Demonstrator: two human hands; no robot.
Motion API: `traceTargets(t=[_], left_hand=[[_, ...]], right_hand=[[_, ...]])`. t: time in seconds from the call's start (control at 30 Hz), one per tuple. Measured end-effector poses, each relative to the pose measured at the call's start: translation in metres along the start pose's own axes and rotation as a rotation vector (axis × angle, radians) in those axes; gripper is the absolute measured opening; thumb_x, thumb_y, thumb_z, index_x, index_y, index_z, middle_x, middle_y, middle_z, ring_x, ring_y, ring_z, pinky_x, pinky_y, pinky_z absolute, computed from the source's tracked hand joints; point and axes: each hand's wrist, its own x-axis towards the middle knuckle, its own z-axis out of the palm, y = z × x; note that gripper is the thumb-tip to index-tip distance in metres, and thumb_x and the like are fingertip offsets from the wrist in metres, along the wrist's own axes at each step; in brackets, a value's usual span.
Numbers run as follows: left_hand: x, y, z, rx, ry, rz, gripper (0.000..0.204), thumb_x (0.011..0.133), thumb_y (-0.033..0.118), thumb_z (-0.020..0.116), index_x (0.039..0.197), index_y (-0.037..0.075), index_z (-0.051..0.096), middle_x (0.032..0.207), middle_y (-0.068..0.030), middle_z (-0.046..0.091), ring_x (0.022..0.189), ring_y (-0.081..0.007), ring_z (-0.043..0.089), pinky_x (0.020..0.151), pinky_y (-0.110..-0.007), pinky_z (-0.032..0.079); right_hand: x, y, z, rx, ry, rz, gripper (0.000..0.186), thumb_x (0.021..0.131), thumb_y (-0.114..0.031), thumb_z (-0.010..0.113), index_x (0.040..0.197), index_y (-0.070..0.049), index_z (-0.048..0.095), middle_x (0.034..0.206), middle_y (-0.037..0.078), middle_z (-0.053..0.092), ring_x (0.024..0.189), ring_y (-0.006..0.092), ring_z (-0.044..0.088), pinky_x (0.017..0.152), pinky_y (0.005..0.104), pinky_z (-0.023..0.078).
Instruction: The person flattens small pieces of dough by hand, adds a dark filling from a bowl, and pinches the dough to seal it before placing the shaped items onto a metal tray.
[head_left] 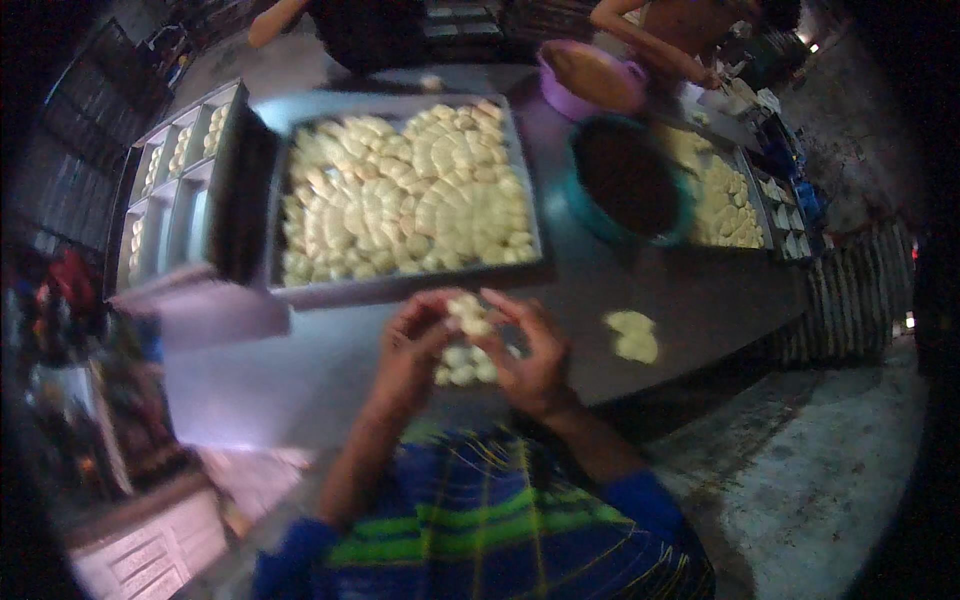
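Between my two hands, raised over the near part of the table, is a small cluster of pale dough balls [470,315]. My left hand [415,325] is closed on its left side with bent fingers. On the other side my right hand [530,350] grips it with thumb and fingers. Below the hands, several more dough balls [460,372] sit together on the table, partly hidden by the fingers. Just beyond stands a large tray [410,283] packed with rows of shaped dough pieces [400,200].
A divided metal pan [190,180] holding dough stands at left. A teal tub [630,180] with dark contents and a purple tub [590,80] stand at right. Flat dough [632,336] lies on the table [340,350]. Two people work across it; another dough tray [725,200] is far right.
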Motion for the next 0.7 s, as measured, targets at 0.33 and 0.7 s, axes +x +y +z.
traceTargets(t=[0.33, 0.7], left_hand=[[0.000, 0.007, 0.010, 0.011, -0.086, 0.039, 0.036, 0.089, 0.008, 0.069, 0.123, 0.001, 0.063, 0.121, -0.0108, 0.066, 0.116, -0.0196, 0.059, 0.102, -0.036, 0.046], [0.005, -0.013, 0.012, 0.015, 0.047, -0.071, 0.037, 0.099, 0.022, 0.062, 0.127, -0.001, 0.061, 0.113, -0.0098, 0.068, 0.100, -0.0171, 0.065, 0.087, -0.032, 0.054]], right_hand=[[-0.002, 0.030, 0.004, 0.640, -0.020, 0.376, 0.016, 0.083, -0.004, 0.077, 0.097, 0.000, 0.070, 0.096, 0.010, 0.070, 0.089, 0.0157, 0.067, 0.083, 0.0293, 0.054], [-0.017, 0.033, 0.018, -0.016, 0.076, -0.353, 0.035, 0.077, -0.003, 0.078, 0.111, -0.006, 0.074, 0.117, 0.007, 0.066, 0.104, 0.0229, 0.062, 0.087, 0.0335, 0.053]])
